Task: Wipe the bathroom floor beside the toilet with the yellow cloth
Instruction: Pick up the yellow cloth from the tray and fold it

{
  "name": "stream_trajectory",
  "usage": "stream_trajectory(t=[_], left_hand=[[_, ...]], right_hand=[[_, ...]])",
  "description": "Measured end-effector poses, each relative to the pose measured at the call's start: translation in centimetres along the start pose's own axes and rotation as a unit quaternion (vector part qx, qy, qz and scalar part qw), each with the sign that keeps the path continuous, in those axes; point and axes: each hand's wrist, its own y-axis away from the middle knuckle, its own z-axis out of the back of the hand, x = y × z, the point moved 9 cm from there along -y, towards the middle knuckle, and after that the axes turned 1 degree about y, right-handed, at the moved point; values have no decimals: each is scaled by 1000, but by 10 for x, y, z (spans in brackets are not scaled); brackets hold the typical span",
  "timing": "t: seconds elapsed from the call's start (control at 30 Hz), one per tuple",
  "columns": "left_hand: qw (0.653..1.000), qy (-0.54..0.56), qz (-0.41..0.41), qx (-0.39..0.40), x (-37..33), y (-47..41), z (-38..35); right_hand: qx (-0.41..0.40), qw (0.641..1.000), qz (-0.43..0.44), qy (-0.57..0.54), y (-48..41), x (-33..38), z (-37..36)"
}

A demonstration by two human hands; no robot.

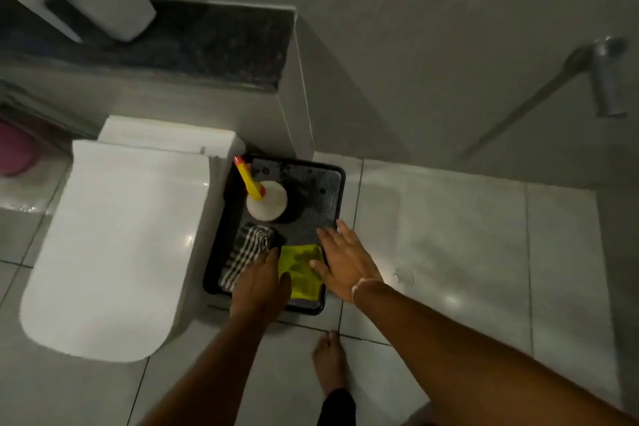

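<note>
While two flat hands, left (260,287), right (342,261), touch one yellow cloth (301,270), grip released.

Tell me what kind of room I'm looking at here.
A bathroom, most likely: a white toilet with its lid closed, glossy tiled floor with a small drain, and a metal wall fitting, perhaps a tap.

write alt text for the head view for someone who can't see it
Two bare hands, left hand and right hand, reach onto a yellow cloth in a black tray on the tiled floor beside a white toilet. The tray also holds a checked cloth and a bottle.
</note>
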Motion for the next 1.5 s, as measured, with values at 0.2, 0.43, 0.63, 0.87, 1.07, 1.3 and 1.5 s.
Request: stream_trajectory(t=[0.2,0.43,0.63,0.87,1.07,1.3,1.5], left_hand=[[990,72,122,22,36,-30,-60],[972,141,185,21,48,-36,-98],[958,165,236,-9,53,-42,-104],[951,209,226,-34,53,-35,-97],[941,267,182,-102,24,-24,-52],[911,393,47,-112,-62,-20,7],[877,473,-80,-25,-179,-13,14]], right_hand=[[0,995,30,96,-57,-9,-40],[15,987,66,143,-70,-14,-68],[10,988,55,142,-77,-11,-70],[-30,997,26,59,-62,-17,-58],[-98,994,-3,-40,-49,-28,-2],[-158,930,-67,-325,-7,-75,97],[-198,811,-127,-535,62,-150,158]])
